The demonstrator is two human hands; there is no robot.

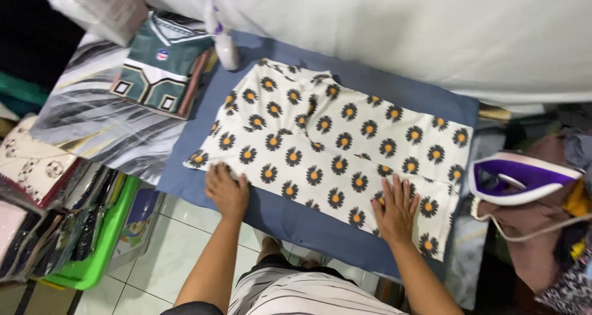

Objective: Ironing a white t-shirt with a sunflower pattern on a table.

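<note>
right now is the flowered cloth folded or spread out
Spread out: the flowered cloth lies flat across the blue board, both hands pressing its near edge.

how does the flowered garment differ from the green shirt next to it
The flowered garment is cream with dark orange-centred flowers; the green shirt is dark green with white trim. The flowered garment lies spread on the blue board under the left hand and right hand; the green shirt sits folded, untouched. Both lie flat.
</note>
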